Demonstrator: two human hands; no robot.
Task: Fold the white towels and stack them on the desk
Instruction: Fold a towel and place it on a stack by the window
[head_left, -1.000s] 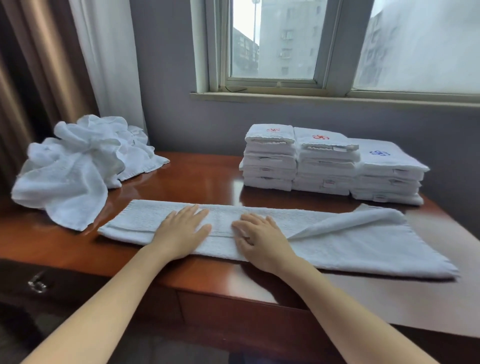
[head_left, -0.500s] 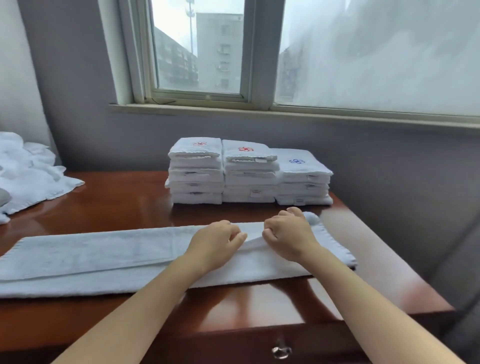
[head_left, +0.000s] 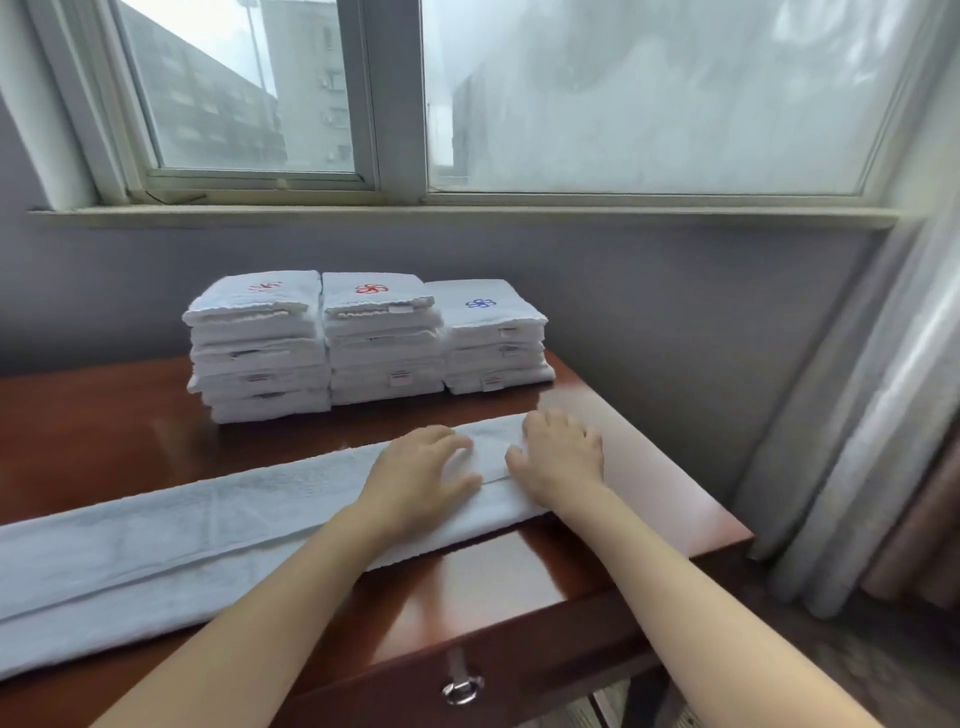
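A long white towel (head_left: 156, 545), folded lengthwise into a narrow strip, lies across the brown desk (head_left: 104, 415) from the left frame edge to near the right end. My left hand (head_left: 421, 478) and my right hand (head_left: 561, 457) rest flat on its right end, fingers spread, palms down, a short gap between them. Behind them, against the wall, stand three stacks of folded white towels (head_left: 363, 343); the top ones carry red or blue embroidered marks.
The desk's right edge (head_left: 675, 467) runs close to my right hand. A drawer with a metal ring pull (head_left: 462, 688) is below the front edge. A grey curtain (head_left: 857, 415) hangs at the right. A window sill (head_left: 467, 213) runs above the stacks.
My view has swung to the right, so the pile of loose towels has left the frame. Both hands slid along the towel to its right end, clenched on the fabric, and now lie flat.
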